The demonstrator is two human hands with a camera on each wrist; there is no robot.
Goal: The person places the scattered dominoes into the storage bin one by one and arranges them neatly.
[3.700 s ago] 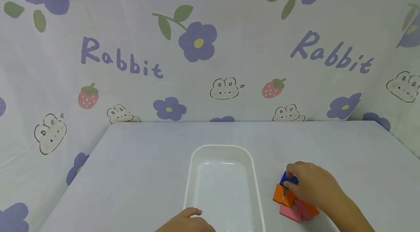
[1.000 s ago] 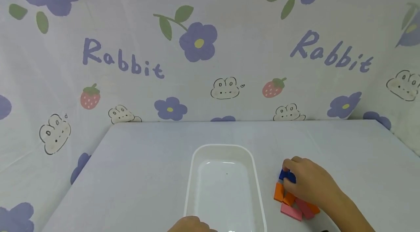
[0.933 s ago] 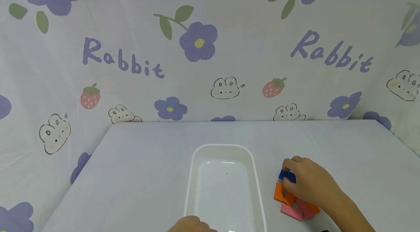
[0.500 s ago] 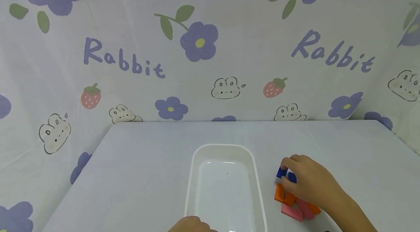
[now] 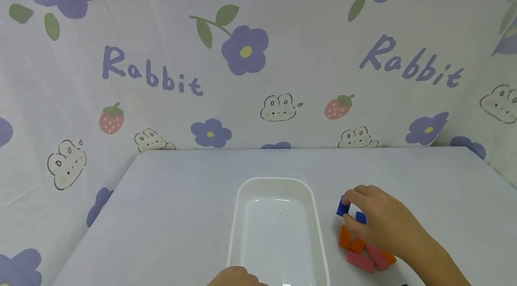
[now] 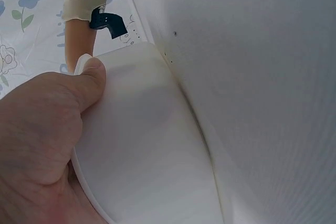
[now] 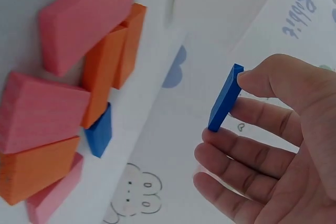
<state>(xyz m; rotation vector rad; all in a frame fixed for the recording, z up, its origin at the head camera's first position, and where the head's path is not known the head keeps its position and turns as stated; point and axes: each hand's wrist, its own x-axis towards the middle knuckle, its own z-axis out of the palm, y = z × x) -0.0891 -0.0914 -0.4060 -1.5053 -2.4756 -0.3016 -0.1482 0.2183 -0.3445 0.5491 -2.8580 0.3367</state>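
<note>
My right hand (image 5: 383, 218) pinches a small flat blue block (image 5: 343, 206) between thumb and fingers, above the table and right of a white plastic tray (image 5: 234, 227). In the right wrist view that block (image 7: 226, 99) tilts, and the other fingers are spread out beside it. A second blue block (image 5: 361, 217) lies below the hand, partly hidden by it. At the tray's near end my left hand (image 5: 235, 277) is mostly cut off. In the left wrist view the left hand (image 6: 42, 129) grips the tray's rim, thumb over the wall (image 6: 142, 140).
Orange blocks (image 5: 345, 237) and pink blocks (image 5: 361, 261) lie in a loose cluster right of the tray, some leaning on each other in the right wrist view. A printed cloth (image 5: 282, 75) hangs behind the white table (image 5: 181, 196).
My right hand has lifted the blue block from the cluster and moved slightly away and left, exposing the second blue block. The left hand stays at the tray's near end, lower than before.
</note>
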